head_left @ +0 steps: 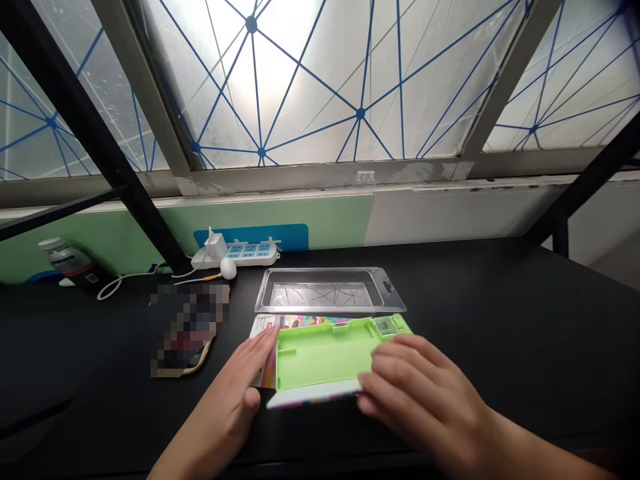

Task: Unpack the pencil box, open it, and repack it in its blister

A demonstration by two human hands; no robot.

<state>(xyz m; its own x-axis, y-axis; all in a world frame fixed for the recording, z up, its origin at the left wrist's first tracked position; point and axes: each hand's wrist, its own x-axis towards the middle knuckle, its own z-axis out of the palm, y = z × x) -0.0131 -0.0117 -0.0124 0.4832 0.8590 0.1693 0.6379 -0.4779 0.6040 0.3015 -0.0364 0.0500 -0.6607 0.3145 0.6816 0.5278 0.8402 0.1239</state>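
A bright green plastic pencil case [325,360] lies in front of me with its shallow tray showing. A small clear-lidded compartment is at its far right corner, and its pale lid flap [315,395] tilts toward me. My right hand [415,387] curls its fingers around the right end of the case and flap. Along the left side, my left hand [245,380] rests with fingers stretched out, touching the edge. Under the case is a colourful printed sheet [260,327], partly covered. Just behind stands a clear plastic blister tray [265,291] on the black table [475,300].
A phone-like item [193,333], partly pixelated, lies at left. Behind it are a white power strip [255,253] with a plugged-in adapter and cables, and a tipped bottle [73,260]. Black metal posts [150,220] frame both sides, before a window.
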